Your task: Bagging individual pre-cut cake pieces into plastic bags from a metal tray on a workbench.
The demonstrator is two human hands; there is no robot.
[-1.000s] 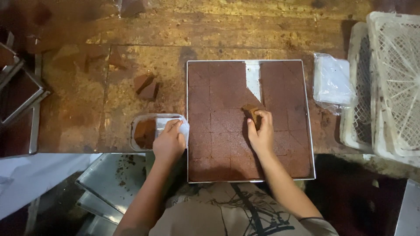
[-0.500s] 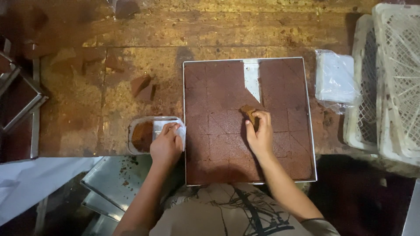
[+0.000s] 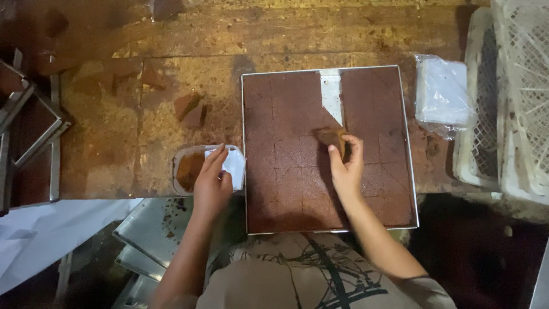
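A square metal tray point(image 3: 245, 149) holds a brown slab cut into squares point(image 3: 291, 171); one bare strip of tray bottom point(image 3: 333, 97) shows near the far edge. My right hand point(image 3: 346, 169) rests on the slab's middle, fingers pinched on a small brown piece point(image 3: 336, 137) lifted from the slab. My left hand point(image 3: 211, 183) lies left of the tray on a small clear plastic container point(image 3: 186, 169) with a brown piece inside, pressing a white paper point(image 3: 235, 166) at its right end.
The tray sits on a stained wooden table point(image 3: 143, 86). A bag of white sheets point(image 3: 443, 97) lies right of the tray, white plastic crates point(image 3: 509, 97) beyond it. Metal frames point(image 3: 34, 131) stand at left. Stacked metal trays point(image 3: 148, 234) sit below the table edge.
My right hand has tipped the small brown piece up a little from the slab. My left hand stays on the container and paper. The view has shifted slightly.
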